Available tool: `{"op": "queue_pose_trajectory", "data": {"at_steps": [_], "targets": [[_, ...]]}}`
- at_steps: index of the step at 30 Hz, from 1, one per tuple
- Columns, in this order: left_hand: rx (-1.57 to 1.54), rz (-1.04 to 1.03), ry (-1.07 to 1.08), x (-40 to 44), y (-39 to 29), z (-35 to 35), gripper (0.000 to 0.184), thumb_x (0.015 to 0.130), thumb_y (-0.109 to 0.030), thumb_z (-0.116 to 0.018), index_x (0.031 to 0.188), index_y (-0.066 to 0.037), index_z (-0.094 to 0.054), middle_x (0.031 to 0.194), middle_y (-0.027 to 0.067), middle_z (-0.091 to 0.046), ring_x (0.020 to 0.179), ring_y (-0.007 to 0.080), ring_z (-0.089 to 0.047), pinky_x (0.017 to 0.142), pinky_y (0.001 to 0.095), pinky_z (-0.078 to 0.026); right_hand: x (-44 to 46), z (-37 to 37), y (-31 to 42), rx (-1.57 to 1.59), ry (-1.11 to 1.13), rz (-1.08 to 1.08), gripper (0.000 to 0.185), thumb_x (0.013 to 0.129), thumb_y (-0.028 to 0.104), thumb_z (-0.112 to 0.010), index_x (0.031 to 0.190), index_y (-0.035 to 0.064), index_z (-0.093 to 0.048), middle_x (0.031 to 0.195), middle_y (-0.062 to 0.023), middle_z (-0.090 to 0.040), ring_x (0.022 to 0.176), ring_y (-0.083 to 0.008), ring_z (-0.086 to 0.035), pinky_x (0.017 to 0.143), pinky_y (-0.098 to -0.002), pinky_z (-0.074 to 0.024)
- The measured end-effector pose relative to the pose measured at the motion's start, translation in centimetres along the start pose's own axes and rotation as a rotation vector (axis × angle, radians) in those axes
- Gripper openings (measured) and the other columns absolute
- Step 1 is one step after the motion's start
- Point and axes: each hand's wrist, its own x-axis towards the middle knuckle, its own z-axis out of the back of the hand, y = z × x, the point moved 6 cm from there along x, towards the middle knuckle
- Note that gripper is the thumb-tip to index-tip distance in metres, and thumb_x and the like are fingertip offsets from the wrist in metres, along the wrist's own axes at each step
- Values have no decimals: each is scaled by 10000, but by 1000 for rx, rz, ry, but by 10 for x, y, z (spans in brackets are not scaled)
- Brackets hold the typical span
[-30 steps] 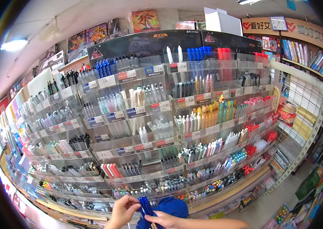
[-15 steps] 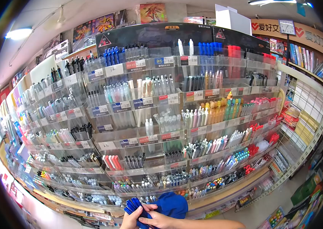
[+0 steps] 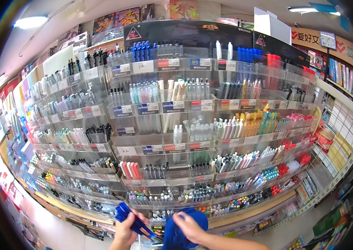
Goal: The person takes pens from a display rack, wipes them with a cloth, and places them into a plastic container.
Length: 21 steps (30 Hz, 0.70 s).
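Note:
My left hand (image 3: 127, 228) is closed around a bunch of blue pens (image 3: 134, 221) at the bottom centre, their upper ends pointing up and left. To its right, my right hand (image 3: 189, 228) pinches a piece of blue cloth (image 3: 180, 237), which covers part of the lower shelf edge. The two hands are apart. Just above them are the lowest clear compartments, holding many small pens (image 3: 164, 199).
Tiered clear pen racks (image 3: 159, 149) fill the view, with price labels along their edges. A white wire grid (image 3: 334, 125) stands at the right, a bookshelf (image 3: 343, 75) behind it. A wooden ledge (image 3: 243, 218) runs below the racks.
The hands, together around the pens before, are now apart. My left hand keeps the blue pens at the left; my right hand has let go of them and taken the blue cloth.

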Motion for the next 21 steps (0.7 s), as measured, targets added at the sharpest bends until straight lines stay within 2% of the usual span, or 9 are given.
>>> {"op": "queue_pose_trajectory", "data": {"at_steps": [2, 3, 5, 8, 11, 15, 16, 18, 21], "targets": [[67, 191, 82, -11, 27, -11, 158, 814, -153, -604, 877, -34, -522, 753, 119, -584, 747, 318, -605, 709, 459, -493, -2, -8, 29, 615, 146, -143, 342, 931, 274, -467, 1092, -27, -477, 1008, -84, -589, 955, -131, -528, 831, -255, -407], [95, 318, 87, -20, 45, -12, 154, 811, -132, -605, 880, -21, -524, 760, 123, -587, 750, 328, -609, 710, 461, -498, -3, -12, 44, 658, 231, -97, 301, 938, 263, -443, 1100, 11, -473, 1187, -131, -517, 1093, -194, -502, 905, -300, -395], [127, 496, 93, -39, 71, -22, 124, 846, -136, -565, 882, -26, -519, 749, 102, -565, 735, 271, -591, 704, 378, -487, -19, -31, 66, 237, 449, 73, 301, 940, 282, -420, 1106, 36, -473, 1285, -158, -425, 1110, -255, -503, 822, -332, -468], [153, 611, 133, -58, 92, -26, 133, 866, -164, -548, 864, -35, -519, 748, 84, -551, 722, 236, -575, 691, 323, -477, -37, -64, 57, -959, 558, 800, 270, 882, 256, -516, 1105, 105, -497, 1311, -165, -392, 1157, -307, -410, 906, -409, -364], [203, 629, 192, -60, 99, -23, 123, 863, -156, -553, 871, -39, -514, 726, 72, -531, 693, 229, -571, 664, 318, -478, -40, -65, 56, -918, 390, 829, 326, 813, 190, -578, 1119, 111, -500, 1041, -101, -502, 1007, -306, -476, 821, -387, -422], [231, 584, 212, -57, 103, -19, 115, 860, -144, -561, 880, -44, -507, 696, 55, -505, 656, 219, -564, 629, 311, -478, -30, -58, 62, -1074, 430, 732, 256, 828, 177, -569, 1076, 117, -541, 995, -51, -605, 922, -249, -567, 660, -299, -485], [223, 557, 213, -58, 99, -24, 106, 864, -138, -555, 876, -46, -503, 701, 55, -508, 652, 216, -565, 624, 307, -477, -30, -54, 72, -954, 331, 879, 232, 845, 195, -551, 1058, 102, -551, 949, -79, -617, 793, -268, -607, 620, -335, -487], [208, 502, 215, -58, 84, -39, 90, 871, -127, -542, 869, -51, -495, 710, 55, -513, 644, 211, -567, 613, 298, -476, -22, -36, 75, -964, 265, 583, 208, 868, 204, -527, 1037, 86, -557, 861, -124, -623, 686, -305, -615, 577, -372, -484], [163, 436, 179, -50, 73, -27, 91, 860, -108, -549, 880, -28, -509, 705, 64, -522, 672, 216, -564, 644, 331, -469, -19, -13, 76, -959, 210, 634, 224, 887, 231, -509, 1042, 70, -523, 686, -176, -598, 621, -356, -595, 512, -394, -453]]}}
